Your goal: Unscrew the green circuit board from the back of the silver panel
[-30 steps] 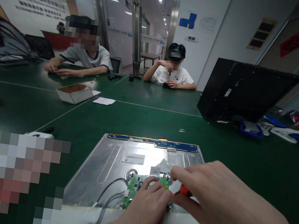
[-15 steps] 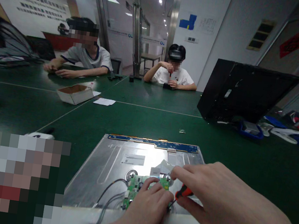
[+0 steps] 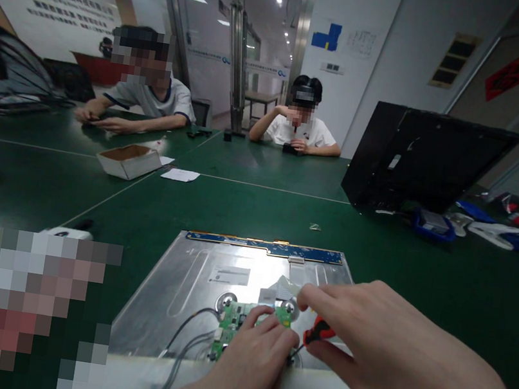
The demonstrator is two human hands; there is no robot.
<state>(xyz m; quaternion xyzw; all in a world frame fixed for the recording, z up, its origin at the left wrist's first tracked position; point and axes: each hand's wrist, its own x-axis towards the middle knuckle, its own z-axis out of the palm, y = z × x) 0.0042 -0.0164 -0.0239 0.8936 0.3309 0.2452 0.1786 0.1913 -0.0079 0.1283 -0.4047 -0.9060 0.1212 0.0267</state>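
Observation:
My right hand (image 3: 374, 338) is closed around the red and black handle of a screwdriver (image 3: 317, 331), held at a slant. Its thin shaft points down and left toward the lower right corner of a green circuit board (image 3: 232, 318); my fingers hide the exact spot of its tip. My left hand (image 3: 257, 357) presses on the board with curled fingers close to the shaft, its thumb out of sight. Under the board lies the silver metal back of a display panel (image 3: 153, 299), with a blue circuit strip (image 3: 242, 243) along its far edge. Grey cables (image 3: 181, 355) run from the board's left side.
A black monitor housing (image 3: 420, 160) stands at the right, beside a blue tray (image 3: 435, 226) and gloves. Farther left are a white open box (image 3: 130, 162) and some paper (image 3: 180, 175). Other people sit around the green table (image 3: 247, 209). A pixelated patch covers the lower left.
The view has shifted very slightly. Both hands and the screwdriver keep nearly the same place over the board.

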